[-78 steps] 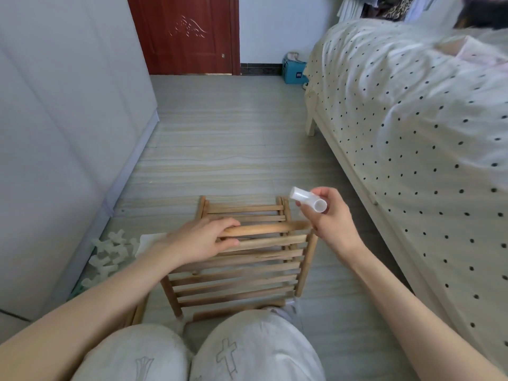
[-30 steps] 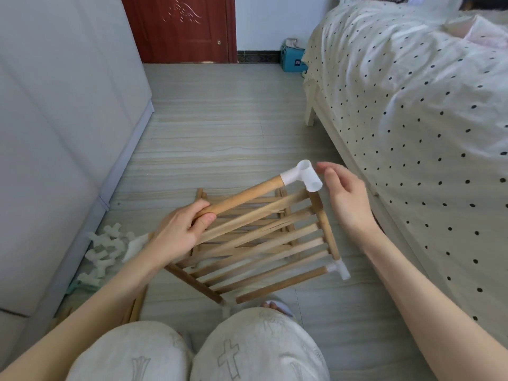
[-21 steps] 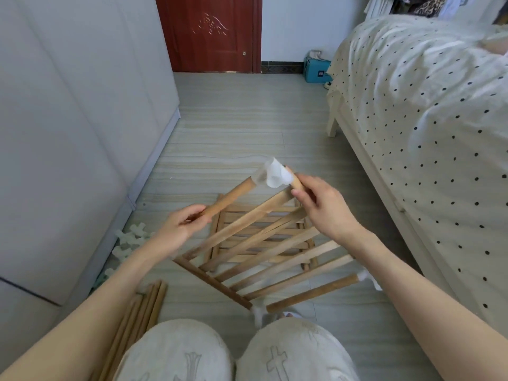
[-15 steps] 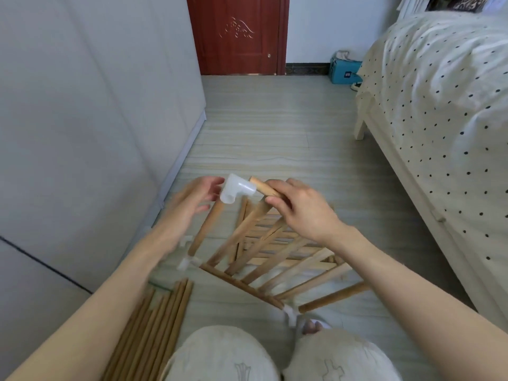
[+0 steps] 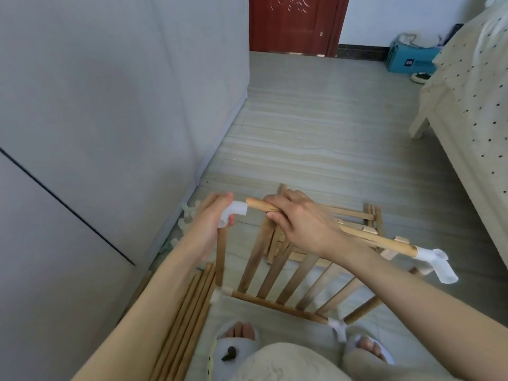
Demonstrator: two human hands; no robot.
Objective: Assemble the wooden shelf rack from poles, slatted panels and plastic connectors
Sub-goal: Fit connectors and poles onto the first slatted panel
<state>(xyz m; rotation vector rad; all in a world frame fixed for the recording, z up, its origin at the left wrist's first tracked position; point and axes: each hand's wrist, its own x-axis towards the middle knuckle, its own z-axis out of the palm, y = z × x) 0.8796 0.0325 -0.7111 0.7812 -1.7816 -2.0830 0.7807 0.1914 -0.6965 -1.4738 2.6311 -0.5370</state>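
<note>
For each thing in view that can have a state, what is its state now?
Left hand: closed on the corner connector.
Right hand: closed on the top pole.
Slatted panel: held tilted above the floor.
Spare poles: lying loose on the floor.
Door: shut.

Hands: 2, left hand [image 5: 211, 224] and right hand [image 5: 299, 221].
White plastic connectors on held frame: 4 visible, one per corner, e.g. [image 5: 233, 213].
Loose poles [image 5: 181, 320] on floor by wall: about 5, bundle partly hidden by arm.
Spare connectors [image 5: 187, 215] near wall: several, exact count unclear.
Slippers [image 5: 233, 350]: 2.
</note>
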